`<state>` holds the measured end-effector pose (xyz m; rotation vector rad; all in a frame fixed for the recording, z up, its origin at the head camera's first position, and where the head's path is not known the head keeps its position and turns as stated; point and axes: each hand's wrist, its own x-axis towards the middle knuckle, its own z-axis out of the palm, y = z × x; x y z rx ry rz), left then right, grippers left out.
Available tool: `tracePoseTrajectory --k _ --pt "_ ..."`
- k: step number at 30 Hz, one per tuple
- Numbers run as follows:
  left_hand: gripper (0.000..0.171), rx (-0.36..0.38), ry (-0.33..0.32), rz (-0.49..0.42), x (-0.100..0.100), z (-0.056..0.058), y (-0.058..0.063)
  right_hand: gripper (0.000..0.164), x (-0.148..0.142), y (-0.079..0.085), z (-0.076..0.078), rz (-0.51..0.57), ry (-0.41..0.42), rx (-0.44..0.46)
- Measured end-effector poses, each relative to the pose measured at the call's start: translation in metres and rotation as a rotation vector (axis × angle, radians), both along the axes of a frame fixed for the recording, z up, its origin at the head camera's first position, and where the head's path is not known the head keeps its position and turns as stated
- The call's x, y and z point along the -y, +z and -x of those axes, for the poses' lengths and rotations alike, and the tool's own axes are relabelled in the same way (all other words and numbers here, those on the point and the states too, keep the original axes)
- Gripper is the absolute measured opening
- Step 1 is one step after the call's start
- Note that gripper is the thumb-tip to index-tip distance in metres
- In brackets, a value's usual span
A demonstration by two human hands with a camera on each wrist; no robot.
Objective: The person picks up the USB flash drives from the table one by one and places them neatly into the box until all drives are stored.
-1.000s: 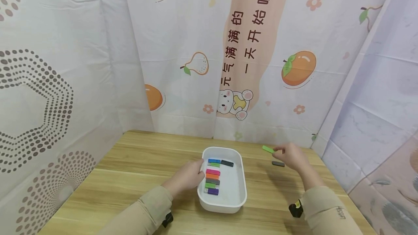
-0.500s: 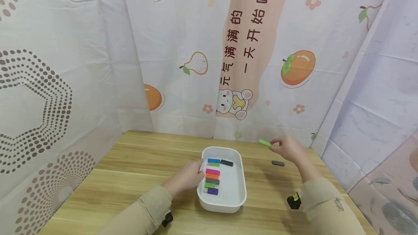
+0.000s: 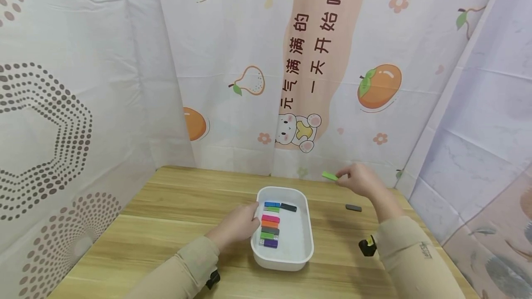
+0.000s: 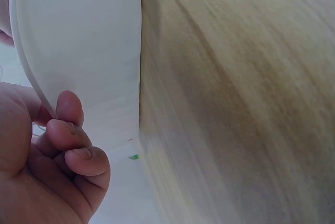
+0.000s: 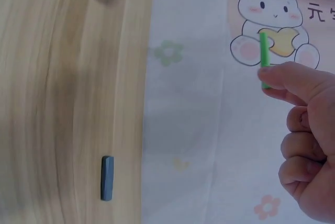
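My left hand (image 3: 238,223) grips the left rim of a white plastic bin (image 3: 300,243); in the left wrist view its fingers curl over the bin's outer wall (image 4: 89,35). Inside the bin, several USB sticks lie in a column on the left side, among them a blue one (image 3: 272,204), a pink one (image 3: 271,218) and a purple one (image 3: 271,243). A black stick (image 3: 288,207) lies beside the blue one. Up and right of the bin, my right hand (image 3: 360,180) pinches a green USB stick (image 5: 264,51) between thumb and forefinger, raised above the table.
A dark grey USB stick (image 3: 353,207) lies on the wooden table (image 3: 187,197) to the right of the bin, below my right hand. Printed curtains (image 3: 232,151) hang behind the table and along both sides.
My right hand has lifted the green USB stick and moved it up and to the left, away from the grey stick. The left hand and the bin have stayed in place.
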<state>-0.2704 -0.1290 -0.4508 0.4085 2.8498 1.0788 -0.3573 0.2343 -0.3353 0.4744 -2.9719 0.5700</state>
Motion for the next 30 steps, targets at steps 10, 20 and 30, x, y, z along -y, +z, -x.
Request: tracePoseTrajectory --k 10,20,30 --pt "0.055 -0.003 -0.012 -0.005 0.0 0.001 -0.002 0.03 0.021 0.008 0.003 -0.014 0.038 0.048" --pt "0.055 -0.016 -0.01 0.017 -0.001 0.002 -0.003 0.027 0.036 0.007 0.003 -0.012 0.067 0.041" --pt "0.056 -0.005 -0.009 0.005 -0.001 0.002 -0.002 0.025 0.056 -0.004 0.007 0.01 0.103 0.049"
